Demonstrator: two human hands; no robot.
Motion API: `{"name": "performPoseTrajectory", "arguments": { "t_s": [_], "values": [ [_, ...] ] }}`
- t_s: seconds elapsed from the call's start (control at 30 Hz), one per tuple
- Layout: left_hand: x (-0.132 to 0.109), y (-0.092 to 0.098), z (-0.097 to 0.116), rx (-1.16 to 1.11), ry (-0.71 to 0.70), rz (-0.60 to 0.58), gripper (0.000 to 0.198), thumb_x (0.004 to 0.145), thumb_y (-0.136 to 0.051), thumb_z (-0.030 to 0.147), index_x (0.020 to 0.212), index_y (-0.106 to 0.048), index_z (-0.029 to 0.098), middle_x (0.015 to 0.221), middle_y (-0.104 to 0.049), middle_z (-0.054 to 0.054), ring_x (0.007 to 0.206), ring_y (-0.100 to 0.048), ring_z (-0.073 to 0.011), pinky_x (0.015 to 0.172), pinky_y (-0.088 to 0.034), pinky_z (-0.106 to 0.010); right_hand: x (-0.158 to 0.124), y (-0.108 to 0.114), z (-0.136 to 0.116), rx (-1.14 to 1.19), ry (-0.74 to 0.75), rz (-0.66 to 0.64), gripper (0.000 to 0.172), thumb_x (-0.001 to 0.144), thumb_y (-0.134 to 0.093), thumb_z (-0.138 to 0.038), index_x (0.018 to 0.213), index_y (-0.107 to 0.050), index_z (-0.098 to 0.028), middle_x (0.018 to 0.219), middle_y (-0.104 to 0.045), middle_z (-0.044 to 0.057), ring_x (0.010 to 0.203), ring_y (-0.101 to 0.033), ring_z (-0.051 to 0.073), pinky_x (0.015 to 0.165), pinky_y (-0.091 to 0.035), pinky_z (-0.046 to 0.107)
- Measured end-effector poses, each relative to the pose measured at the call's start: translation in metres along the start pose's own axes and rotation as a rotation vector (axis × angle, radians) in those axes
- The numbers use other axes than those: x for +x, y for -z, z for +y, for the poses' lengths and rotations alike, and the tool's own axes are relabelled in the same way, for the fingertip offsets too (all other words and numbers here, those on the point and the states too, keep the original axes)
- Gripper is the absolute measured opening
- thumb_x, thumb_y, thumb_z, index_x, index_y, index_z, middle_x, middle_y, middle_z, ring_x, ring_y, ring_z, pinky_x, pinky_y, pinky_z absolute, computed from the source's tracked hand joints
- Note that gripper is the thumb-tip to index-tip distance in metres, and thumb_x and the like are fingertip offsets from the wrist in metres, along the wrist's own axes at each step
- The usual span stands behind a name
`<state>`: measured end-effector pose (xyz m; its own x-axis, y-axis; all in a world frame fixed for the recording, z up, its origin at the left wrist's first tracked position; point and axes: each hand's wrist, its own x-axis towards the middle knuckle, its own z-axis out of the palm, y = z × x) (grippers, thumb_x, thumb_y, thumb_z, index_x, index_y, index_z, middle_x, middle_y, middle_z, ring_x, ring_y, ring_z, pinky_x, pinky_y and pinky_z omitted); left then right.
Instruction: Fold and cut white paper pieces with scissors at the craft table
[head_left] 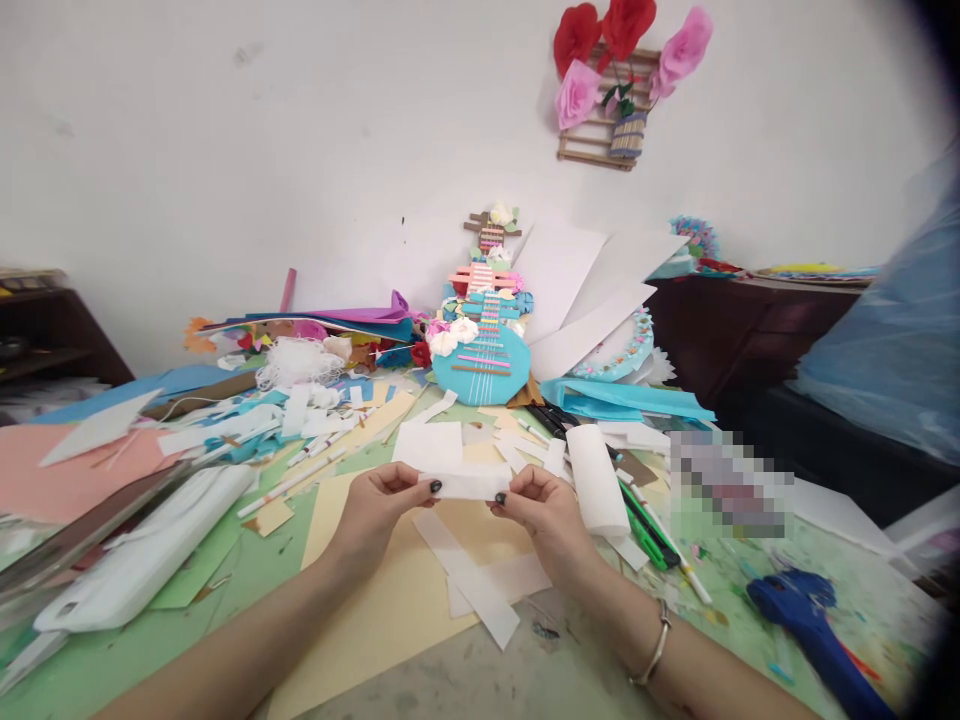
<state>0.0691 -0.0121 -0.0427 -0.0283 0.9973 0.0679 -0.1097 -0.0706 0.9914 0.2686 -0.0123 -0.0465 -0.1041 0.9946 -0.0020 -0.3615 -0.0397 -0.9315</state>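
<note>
Between my two hands a short white paper strip (471, 482) is stretched level above the table. My left hand (382, 505) pinches its left end between thumb and fingers. At the other end my right hand (544, 515) pinches it the same way. Below lie two loose white strips (480, 597), crossing each other on a cream sheet (360, 620). A white square of paper (429, 443) lies just behind my left hand. Close to the right of my right hand is a white paper roll (598, 480).
A green utility knife (649, 530) lies right of the roll, and a blue glue gun (814, 630) sits at the right front. A white power strip (150, 550) is at left. A blue paper lute (484, 360) stands against the wall, with paper scraps and markers around.
</note>
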Motion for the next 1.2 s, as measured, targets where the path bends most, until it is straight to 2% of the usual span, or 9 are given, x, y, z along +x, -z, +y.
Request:
{"name": "performPoseTrajectory", "arguments": {
  "t_s": [0.17,0.33,0.63,1.03,1.2],
  "values": [
    [0.0005,0.0014,-0.0013,-0.007,0.001,0.008,0.018,0.061,-0.074,0.027,0.063,-0.064,0.013,0.062,-0.065,-0.004,0.061,-0.059,-0.0133,0.062,-0.048,-0.024,-0.0009,0.0008,-0.0003,0.057,-0.036,-0.005,0.027,0.051,-0.079,-0.022,0.06,-0.054,-0.016,0.059,-0.062,-0.001,0.064,-0.063,0.015,0.069,-0.05,0.031],
    [0.0004,0.0021,-0.0022,-0.028,0.001,-0.004,0.017,0.063,-0.074,0.026,0.062,-0.063,0.013,0.06,-0.064,-0.002,0.06,-0.058,-0.011,0.062,-0.047,-0.022,-0.0018,0.0,-0.0013,0.083,-0.069,0.018,0.021,0.052,-0.076,-0.017,0.055,-0.054,-0.016,0.057,-0.062,0.0,0.064,-0.063,0.016,0.066,-0.049,0.028],
    [0.0008,0.0023,-0.0043,-0.015,0.041,0.0,0.019,0.063,-0.074,0.029,0.062,-0.062,0.013,0.061,-0.066,-0.004,0.061,-0.061,-0.0134,0.062,-0.05,-0.024,0.0001,0.0008,-0.0004,-0.018,-0.025,0.057,0.018,0.054,-0.074,-0.019,0.055,-0.056,-0.016,0.053,-0.063,0.002,0.057,-0.061,0.015,0.06,-0.047,0.028],
    [0.0002,0.0011,-0.0014,-0.014,0.109,0.008,0.022,0.062,-0.075,0.027,0.059,-0.058,0.013,0.059,-0.066,-0.002,0.061,-0.063,-0.0127,0.063,-0.051,-0.022,0.0007,0.0036,0.0007,-0.053,-0.04,0.034,0.024,0.055,-0.076,-0.024,0.057,-0.054,-0.015,0.056,-0.066,0.004,0.055,-0.06,0.014,0.057,-0.045,0.025],
    [0.0013,-0.0014,-0.0019,-0.009,0.105,0.02,0.027,0.06,-0.076,0.026,0.061,-0.052,0.014,0.058,-0.066,-0.001,0.058,-0.064,-0.0124,0.061,-0.051,-0.022,0.001,0.0011,0.0011,-0.065,-0.04,0.043,0.028,0.053,-0.075,-0.022,0.063,-0.048,-0.017,0.052,-0.062,0.0,0.052,-0.058,0.013,0.055,-0.042,0.024]
  ]
}}
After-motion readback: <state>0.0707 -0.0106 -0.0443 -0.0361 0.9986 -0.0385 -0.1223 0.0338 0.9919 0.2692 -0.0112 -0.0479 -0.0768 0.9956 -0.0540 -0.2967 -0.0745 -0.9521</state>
